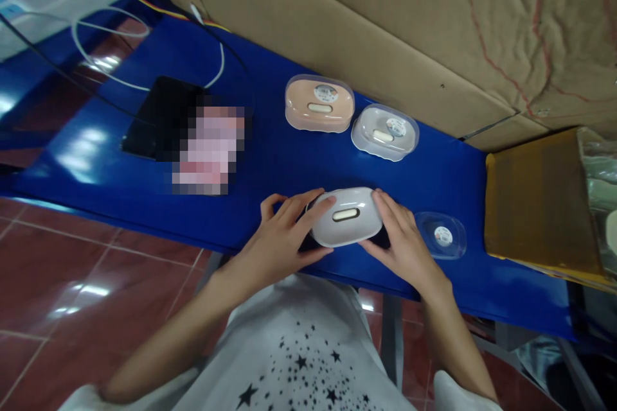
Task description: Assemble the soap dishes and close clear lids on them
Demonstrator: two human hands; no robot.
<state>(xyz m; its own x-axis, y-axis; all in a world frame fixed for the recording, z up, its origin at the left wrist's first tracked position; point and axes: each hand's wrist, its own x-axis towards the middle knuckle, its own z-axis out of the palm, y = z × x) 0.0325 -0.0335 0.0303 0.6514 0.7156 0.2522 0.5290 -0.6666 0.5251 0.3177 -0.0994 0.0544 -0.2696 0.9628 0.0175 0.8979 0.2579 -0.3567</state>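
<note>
A white oval dish [359, 231], which looks like a soap dish, has a dark slot in its middle with a pale bar-shaped piece in it. Its left end is gripped by my left hand [284, 234], fingers on the rim and thumb at the near side. My right hand [398, 234] closes on the opposite end in the same way. Just right of that hand, a clear plastic lid [453, 245] with a round white label lies on the blue table [270, 160].
Behind the dish stand a peach-coloured lidded dish [299, 112] and a white lidded one [371, 145]. A cardboard box [535, 199] with wrapped items is at right. Left are a dark tablet-like object [164, 112], a blurred-out patch [212, 151] and cables [113, 80].
</note>
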